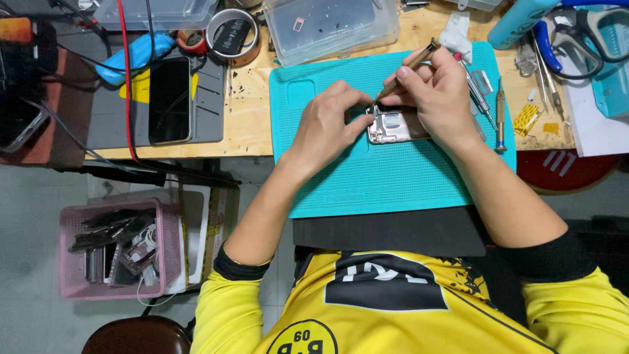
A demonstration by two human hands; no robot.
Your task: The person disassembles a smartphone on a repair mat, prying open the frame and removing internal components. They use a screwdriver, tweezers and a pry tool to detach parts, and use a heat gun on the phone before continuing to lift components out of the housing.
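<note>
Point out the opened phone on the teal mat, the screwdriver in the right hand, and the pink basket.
opened phone (396, 126), head view, on its exposed inner frame.
screwdriver (411, 65), head view, on the brown handle above the fingers.
pink basket (65, 252), head view, on its left wall.

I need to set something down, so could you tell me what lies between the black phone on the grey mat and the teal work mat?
In the head view, only bare wooden benchtop with small dark specks separates the black phone from the teal work mat.
</note>
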